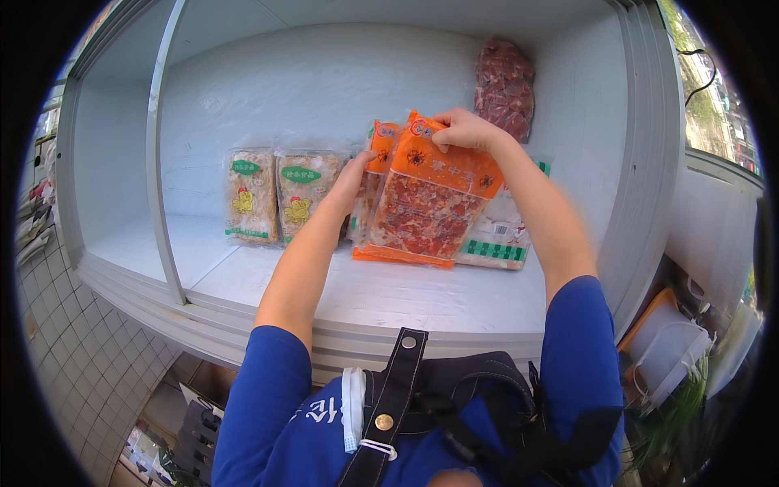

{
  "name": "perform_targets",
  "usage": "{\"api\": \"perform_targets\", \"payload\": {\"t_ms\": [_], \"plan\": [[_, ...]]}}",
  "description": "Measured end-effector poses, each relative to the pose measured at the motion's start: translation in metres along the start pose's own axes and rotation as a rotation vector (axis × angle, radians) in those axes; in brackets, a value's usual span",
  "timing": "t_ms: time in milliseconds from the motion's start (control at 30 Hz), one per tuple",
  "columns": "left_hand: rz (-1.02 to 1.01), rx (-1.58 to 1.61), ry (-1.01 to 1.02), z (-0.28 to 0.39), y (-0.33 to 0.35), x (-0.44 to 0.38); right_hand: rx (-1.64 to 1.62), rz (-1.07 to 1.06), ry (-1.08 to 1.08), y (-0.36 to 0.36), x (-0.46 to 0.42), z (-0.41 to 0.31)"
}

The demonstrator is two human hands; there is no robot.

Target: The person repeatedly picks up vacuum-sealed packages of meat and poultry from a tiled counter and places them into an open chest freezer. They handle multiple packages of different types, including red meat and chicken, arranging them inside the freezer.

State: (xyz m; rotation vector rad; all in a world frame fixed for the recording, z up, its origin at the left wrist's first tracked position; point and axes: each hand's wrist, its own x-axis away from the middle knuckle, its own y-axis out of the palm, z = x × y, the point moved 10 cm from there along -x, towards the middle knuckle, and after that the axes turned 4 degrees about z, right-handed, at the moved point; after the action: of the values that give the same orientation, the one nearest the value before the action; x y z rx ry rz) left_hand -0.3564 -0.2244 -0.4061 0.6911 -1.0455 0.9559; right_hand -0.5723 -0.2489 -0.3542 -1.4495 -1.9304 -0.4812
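Observation:
My right hand (465, 131) pinches the top edge of a front orange-and-clear plastic pack of frozen reddish meat (435, 207), which leans back at a tilt. Behind it, to the left, stands a second orange-topped pack (384, 139). My left hand (353, 182) grips that rear pack at its left edge, with part of the hand turned out of sight. At the foot of the front pack shows the orange lower edge of another pack (401, 258). A white pack with a green checked band (496, 248) lies partly covered to the right.
Two clear packs with green labels and yellow chick pictures, one (251, 198) left of the other (301, 201), stand at the left. Dark red bagged meat (504, 88) leans in the back right corner. The white chest freezer has a metal front rim (426, 341) and upright bar (159, 152).

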Motion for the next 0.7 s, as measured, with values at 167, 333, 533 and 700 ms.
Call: {"api": "perform_targets", "payload": {"t_ms": [167, 333, 533, 700], "plan": [[-0.23, -0.061, 0.029, 0.02, 0.039, 0.028, 0.171, 0.288, -0.124, 0.005, -0.034, 0.008], [-0.218, 0.097, 0.106, 0.013, 0.033, 0.012, 0.25, 0.437, -0.123, -0.004, -0.017, 0.018], [-0.184, 0.018, 0.183, 0.018, 0.032, 0.022, 0.122, 0.765, -0.117, -0.039, 0.041, 0.059], [-0.23, -0.014, 0.22, 0.039, 0.028, 0.044, -0.574, 0.841, -0.063, -0.025, 0.08, 0.109]]}}
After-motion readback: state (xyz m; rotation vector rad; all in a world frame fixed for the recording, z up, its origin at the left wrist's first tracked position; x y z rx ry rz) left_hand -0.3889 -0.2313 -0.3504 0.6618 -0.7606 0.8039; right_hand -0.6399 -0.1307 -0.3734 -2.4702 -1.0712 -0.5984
